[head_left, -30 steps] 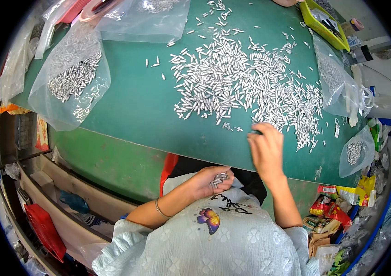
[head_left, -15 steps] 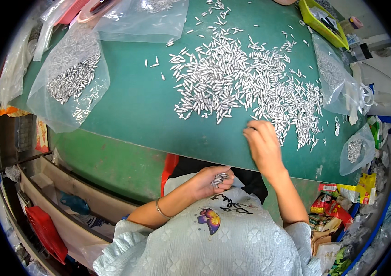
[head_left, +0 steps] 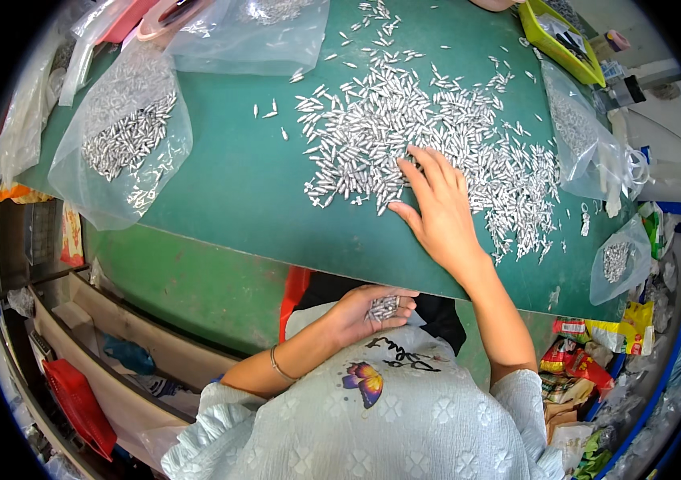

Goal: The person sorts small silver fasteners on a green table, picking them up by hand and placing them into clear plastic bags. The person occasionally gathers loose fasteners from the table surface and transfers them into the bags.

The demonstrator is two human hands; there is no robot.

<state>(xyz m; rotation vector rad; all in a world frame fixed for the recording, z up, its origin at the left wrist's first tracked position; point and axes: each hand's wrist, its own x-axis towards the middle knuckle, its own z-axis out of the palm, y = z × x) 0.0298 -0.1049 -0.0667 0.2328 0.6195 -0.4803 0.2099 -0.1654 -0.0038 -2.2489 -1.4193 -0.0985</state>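
A wide heap of small silvery bullet-shaped metal parts [head_left: 372,128] lies spread over the green tabletop [head_left: 236,192]. At the heap's near edge my right hand [head_left: 440,208] reaches in palm down, its fingers apart and the fingertips over the parts. Nothing shows in its grasp. My left hand [head_left: 372,312] stays low in front of my body, just off the table's near edge. Its fingers curl around a small handful of the same metal parts [head_left: 383,308].
A clear plastic bag [head_left: 128,140] of similar parts lies at the left, another bag [head_left: 252,36] behind it. On the right are a yellow-green basket [head_left: 560,44], a bag [head_left: 584,132] and a small bag [head_left: 619,260]. An open drawer [head_left: 140,320] stands lower left.
My right hand has moved left and farther onto the heap, its fingers spreading. The left hand has opened slightly, so more of the metal parts show in its palm.
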